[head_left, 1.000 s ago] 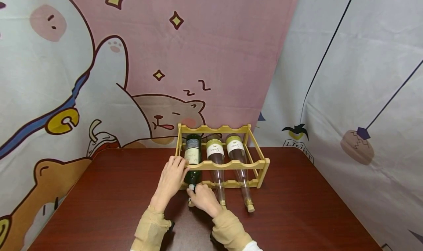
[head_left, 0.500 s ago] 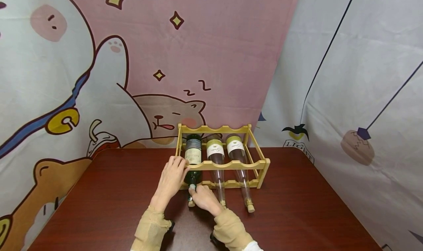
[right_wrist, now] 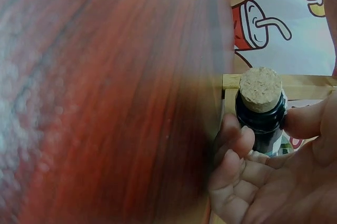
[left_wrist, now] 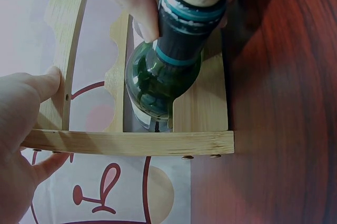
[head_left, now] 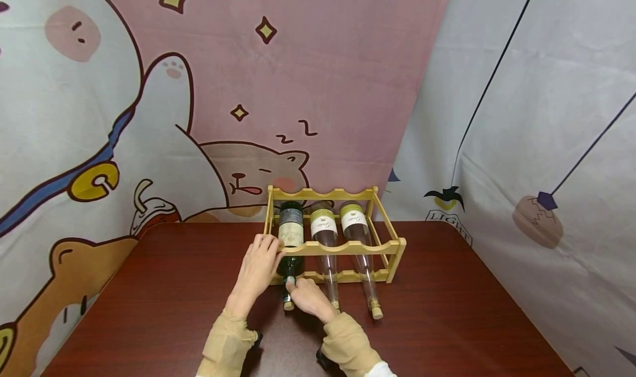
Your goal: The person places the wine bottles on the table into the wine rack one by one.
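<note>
A dark green wine bottle (head_left: 291, 233) with a cream label lies at the left of a wooden wine rack (head_left: 358, 249), its neck toward me. My right hand (head_left: 309, 299) holds the neck between thumb and curled fingers, just behind the cork (right_wrist: 260, 89), as the right wrist view shows. At the rack's front left corner, my left hand (head_left: 256, 269) grips the wood; the left wrist view has its thumb (left_wrist: 47, 83) on the front rail and fingers round the side. Two clear bottles with white labels, a middle one (head_left: 324, 228) and a right one (head_left: 355, 222), lie alongside.
The rack stands on a dark red-brown table (head_left: 447, 299), near its far edge. A cartoon-printed cloth (head_left: 348, 90) hangs close behind it. The corked neck (head_left: 372, 302) of the right clear bottle juts out past the rack's front.
The green bottle has turned slightly about its length, so its cream label faces up more fully. My right hand has shifted a little to the right; my left hand stays put.
</note>
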The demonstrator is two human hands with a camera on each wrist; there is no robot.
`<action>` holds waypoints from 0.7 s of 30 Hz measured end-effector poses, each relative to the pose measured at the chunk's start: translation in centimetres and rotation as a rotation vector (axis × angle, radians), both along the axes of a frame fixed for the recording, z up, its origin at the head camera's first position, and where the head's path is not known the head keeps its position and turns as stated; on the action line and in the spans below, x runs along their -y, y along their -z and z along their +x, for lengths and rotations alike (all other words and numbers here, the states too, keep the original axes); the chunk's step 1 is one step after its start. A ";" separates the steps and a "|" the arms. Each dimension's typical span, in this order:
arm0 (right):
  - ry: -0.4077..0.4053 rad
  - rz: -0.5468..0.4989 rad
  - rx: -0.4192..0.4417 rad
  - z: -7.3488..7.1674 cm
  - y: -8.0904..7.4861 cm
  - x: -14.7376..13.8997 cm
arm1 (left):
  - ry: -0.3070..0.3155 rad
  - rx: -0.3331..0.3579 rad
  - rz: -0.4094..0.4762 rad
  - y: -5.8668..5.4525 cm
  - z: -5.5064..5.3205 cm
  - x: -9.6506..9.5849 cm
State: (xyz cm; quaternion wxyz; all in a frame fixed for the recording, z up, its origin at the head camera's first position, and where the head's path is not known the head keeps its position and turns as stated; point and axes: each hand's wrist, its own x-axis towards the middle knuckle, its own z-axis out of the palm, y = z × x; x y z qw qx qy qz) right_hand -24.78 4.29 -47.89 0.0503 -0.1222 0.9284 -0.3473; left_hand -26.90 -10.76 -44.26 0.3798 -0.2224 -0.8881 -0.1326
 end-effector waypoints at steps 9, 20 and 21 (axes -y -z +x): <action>-0.032 -0.051 0.036 0.0 0.1 -0.1 | 0.007 -0.008 0.002 0.0 0.0 0.0; -0.022 -0.085 0.083 -0.1 0.0 -0.2 | 0.013 -0.003 0.010 -0.1 0.1 0.0; -0.019 -0.081 0.082 -0.1 0.0 -0.2 | 0.014 -0.002 0.011 -0.1 0.1 0.0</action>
